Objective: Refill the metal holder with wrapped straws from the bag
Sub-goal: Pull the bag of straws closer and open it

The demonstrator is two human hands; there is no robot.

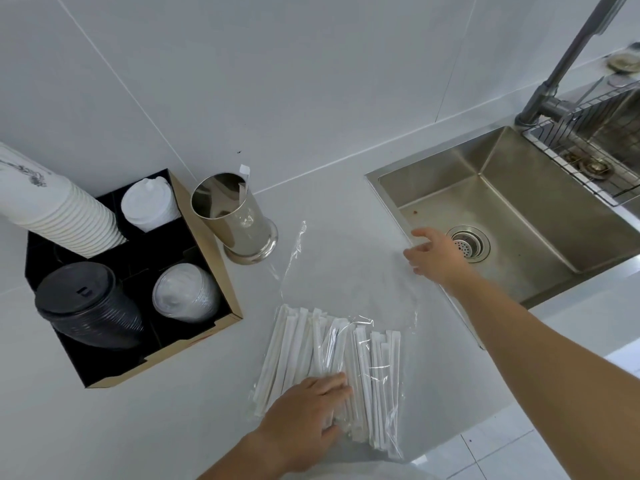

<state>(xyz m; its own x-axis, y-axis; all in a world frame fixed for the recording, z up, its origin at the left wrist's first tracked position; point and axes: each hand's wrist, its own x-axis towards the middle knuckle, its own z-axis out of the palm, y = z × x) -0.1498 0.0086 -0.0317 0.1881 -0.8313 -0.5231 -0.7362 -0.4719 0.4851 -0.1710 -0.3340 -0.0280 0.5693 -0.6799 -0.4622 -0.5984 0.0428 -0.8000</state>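
A clear plastic bag (349, 282) lies flat on the white counter, its open end toward the wall. Several white wrapped straws (367, 368) fill its near end. My left hand (308, 414) presses on the straws through the bag near the counter's front edge, fingers curled around some of them. My right hand (436, 254) reaches to the bag's far right corner beside the sink, fingers spread and touching the plastic. The shiny metal holder (239, 220) stands upright behind the bag, with one wrapped straw (242, 185) leaning inside it.
A black and cardboard organiser (207, 271) at left holds stacked paper cups (52, 209), white lids (150, 207), black lids (90, 306) and clear lids (187, 294). A steel sink (519, 202) with a drain, a tap and a wire rack (595, 133) lies to the right.
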